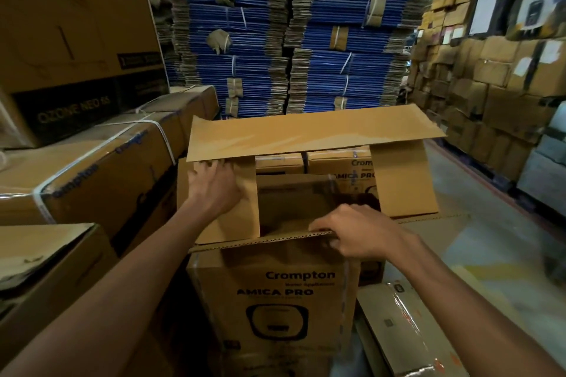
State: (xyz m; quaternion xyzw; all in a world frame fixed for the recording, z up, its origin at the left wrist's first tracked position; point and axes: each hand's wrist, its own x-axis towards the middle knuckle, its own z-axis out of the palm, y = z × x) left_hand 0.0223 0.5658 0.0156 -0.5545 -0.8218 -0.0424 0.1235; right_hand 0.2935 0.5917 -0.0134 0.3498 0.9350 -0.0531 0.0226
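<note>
closest in, the right hand (361,232) has its grip pinched on a corrugated edge (275,237), fingers curled over the top and thumb tucked beneath, likely so the board can be steered and not flop. that edge runs along the top of a printed box (275,300) standing on end on the floor (477,257). i cannot tell whether the edge is the box's own flap or the near flap of the open carton (183,187) behind it. the box hangs directly below the grip, its left corner well clear of the hand. beside it to the right lies a taped package (398,321). a little farther on, the left hand (214,190) lies flat with fingers spread on the left flap (235,223), pressing near its far corner, probably to keep the opening clear. the right flap (401,180) stands up and the far flap (306,131) is folded back over the rear edge. under it, small boxes (337,162) already sit in a row along the far wall. strapped cartons (92,168) crowd the left, and blue bundles (337,64) of flat cardboard rise at the back.
</note>
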